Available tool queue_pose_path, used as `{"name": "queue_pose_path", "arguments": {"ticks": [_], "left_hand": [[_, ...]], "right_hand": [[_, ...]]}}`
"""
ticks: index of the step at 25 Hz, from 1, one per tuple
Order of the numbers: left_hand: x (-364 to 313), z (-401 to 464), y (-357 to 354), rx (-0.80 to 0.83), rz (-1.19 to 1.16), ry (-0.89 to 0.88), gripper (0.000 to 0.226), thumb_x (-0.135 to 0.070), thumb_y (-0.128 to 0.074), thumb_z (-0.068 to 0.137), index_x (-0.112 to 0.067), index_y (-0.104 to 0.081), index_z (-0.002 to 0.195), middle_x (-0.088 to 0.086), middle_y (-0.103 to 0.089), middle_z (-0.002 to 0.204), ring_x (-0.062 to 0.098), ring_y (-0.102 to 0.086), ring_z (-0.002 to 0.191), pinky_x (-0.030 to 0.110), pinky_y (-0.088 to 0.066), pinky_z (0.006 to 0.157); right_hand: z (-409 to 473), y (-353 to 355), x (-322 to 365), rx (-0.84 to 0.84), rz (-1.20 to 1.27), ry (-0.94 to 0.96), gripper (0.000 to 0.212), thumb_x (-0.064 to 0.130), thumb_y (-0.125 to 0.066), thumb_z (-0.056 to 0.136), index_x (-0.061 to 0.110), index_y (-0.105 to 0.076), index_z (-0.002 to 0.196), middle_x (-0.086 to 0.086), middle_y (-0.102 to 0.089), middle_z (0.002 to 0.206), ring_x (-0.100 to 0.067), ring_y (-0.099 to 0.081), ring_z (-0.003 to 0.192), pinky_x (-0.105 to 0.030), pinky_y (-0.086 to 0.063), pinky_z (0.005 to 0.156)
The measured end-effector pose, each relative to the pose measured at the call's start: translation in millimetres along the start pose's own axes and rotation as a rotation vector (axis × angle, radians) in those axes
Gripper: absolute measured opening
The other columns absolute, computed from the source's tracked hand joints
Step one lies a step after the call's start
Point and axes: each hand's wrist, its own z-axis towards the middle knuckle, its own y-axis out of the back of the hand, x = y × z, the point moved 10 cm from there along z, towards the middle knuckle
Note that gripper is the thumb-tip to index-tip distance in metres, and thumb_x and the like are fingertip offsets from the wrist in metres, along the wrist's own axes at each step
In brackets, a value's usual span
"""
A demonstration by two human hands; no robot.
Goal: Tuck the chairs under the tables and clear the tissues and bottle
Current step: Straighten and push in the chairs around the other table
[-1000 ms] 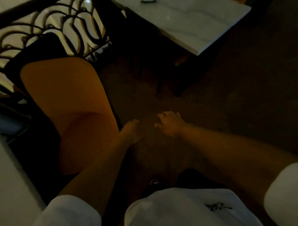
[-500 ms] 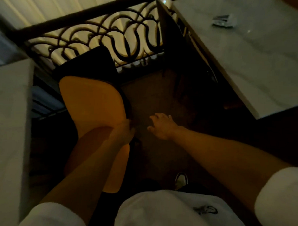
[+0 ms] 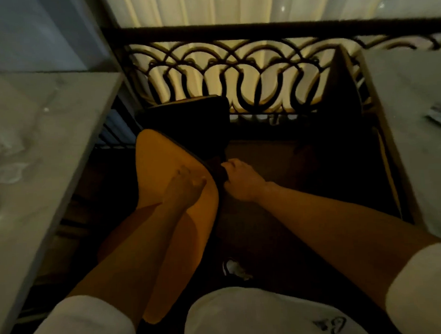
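The person stands over an orange, smooth-backed chair with a dark seat, which sits between two pale marble-topped tables, just beside the left table and well apart from the right table. The left hand lies on the chair's orange back, fingers spread and fairly straight, pressing against the shell. The right hand curls its fingers round the dark edge of the same chair back, gripping it. A crumpled packet or tissue, too blurred to identify, lies on the right table. Beyond the chair runs a black wrought-iron railing with looping scrollwork, with pale curtains behind it.
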Motion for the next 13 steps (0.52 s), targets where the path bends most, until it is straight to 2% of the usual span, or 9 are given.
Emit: {"name": "queue_pose_path", "arguments": {"ticks": [3, 5, 7, 10, 13], "left_hand": [[2, 30, 30, -0.038, -0.054, 0.055, 0.071, -0.043, -0.051, 0.1, -0.001, -0.026, 0.152, 0.023, -0.028, 0.157, 0.04, -0.03, 0.144, 0.049, -0.027, 0.115], [15, 46, 47, -0.065, -0.087, 0.116, 0.069, -0.043, -0.052, 0.1, -0.002, -0.028, 0.151, 0.023, -0.032, 0.155, 0.04, -0.034, 0.141, 0.048, -0.03, 0.113], [35, 61, 58, -0.084, -0.125, 0.173, 0.076, -0.05, -0.053, 0.098, -0.004, -0.026, 0.151, 0.021, -0.036, 0.153, 0.038, -0.042, 0.135, 0.047, -0.039, 0.107], [68, 73, 74, -0.112, -0.155, 0.306, 0.08, -0.055, -0.053, 0.095, -0.006, -0.026, 0.152, 0.018, -0.039, 0.151, 0.036, -0.049, 0.129, 0.048, -0.046, 0.101], [93, 78, 83, -0.168, -0.17, 0.472, 0.074, -0.054, -0.052, 0.096, -0.008, -0.03, 0.15, 0.017, -0.043, 0.147, 0.036, -0.051, 0.125, 0.049, -0.048, 0.098]], "right_hand": [[52, 29, 40, -0.005, -0.078, 0.186, 0.062, 0.021, -0.049, 0.098, 0.016, -0.023, 0.155, -0.01, -0.022, 0.16, -0.032, -0.023, 0.146, -0.044, -0.026, 0.119], [82, 50, 71, -0.044, -0.129, 0.333, 0.054, 0.016, -0.046, 0.098, 0.013, -0.034, 0.151, -0.01, -0.03, 0.157, -0.03, -0.03, 0.144, -0.041, -0.029, 0.117], [106, 57, 108, -0.06, -0.315, 0.54, 0.05, 0.017, -0.041, 0.099, 0.011, -0.038, 0.148, -0.01, -0.036, 0.154, -0.027, -0.032, 0.143, -0.038, -0.026, 0.118], [139, 49, 151, -0.064, -0.644, 0.8, 0.053, 0.027, -0.036, 0.101, 0.01, -0.033, 0.151, -0.008, -0.033, 0.157, -0.025, -0.027, 0.145, -0.037, -0.019, 0.12], [170, 23, 181, -0.024, -0.898, 1.025, 0.057, 0.03, -0.036, 0.101, 0.011, -0.027, 0.153, -0.007, -0.03, 0.159, -0.028, -0.024, 0.146, -0.042, -0.023, 0.119]]}}
